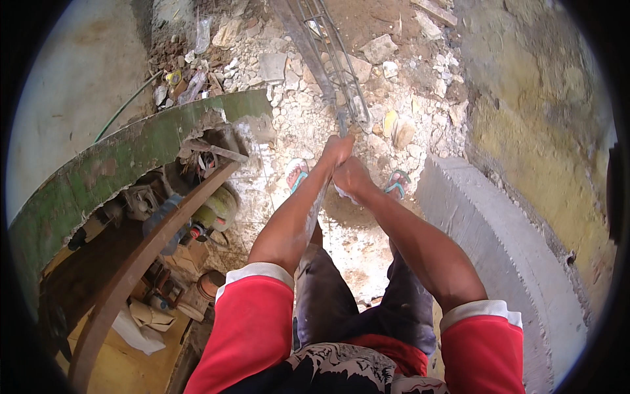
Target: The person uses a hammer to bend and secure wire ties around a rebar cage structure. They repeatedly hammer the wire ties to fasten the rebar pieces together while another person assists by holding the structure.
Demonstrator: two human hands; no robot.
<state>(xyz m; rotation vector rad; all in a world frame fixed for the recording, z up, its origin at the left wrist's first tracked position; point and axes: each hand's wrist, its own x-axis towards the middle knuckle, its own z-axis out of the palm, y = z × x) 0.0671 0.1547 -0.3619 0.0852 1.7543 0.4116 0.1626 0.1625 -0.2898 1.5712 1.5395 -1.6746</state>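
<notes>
No text, label, brand, number or sign can be read on any surface in view; on the shirt point(338, 360), only a pattern is made out.

Brightly lit, rubble-strewn floor point(260, 187), stained yellowish wall point(538, 111) right, grey ledge point(489, 220) beside it, chipped green edging point(131, 148) left

Long bar point(303, 49): matt, rough-looking; material unclear
Lattice frame point(344, 56): dull metal rods
Floor point(252, 180): chalky, rough, dusted white
Rubble point(272, 67): matt, jagged stone
Ledge point(489, 194) along the floor's right edge: matt grey cement, fairly smooth
Yellowed wall point(538, 98): rough, patchy plaster
Beam point(152, 248): smooth brown wood
2 sleeves point(252, 318): matt red cloth, white cloth cuffs
</notes>
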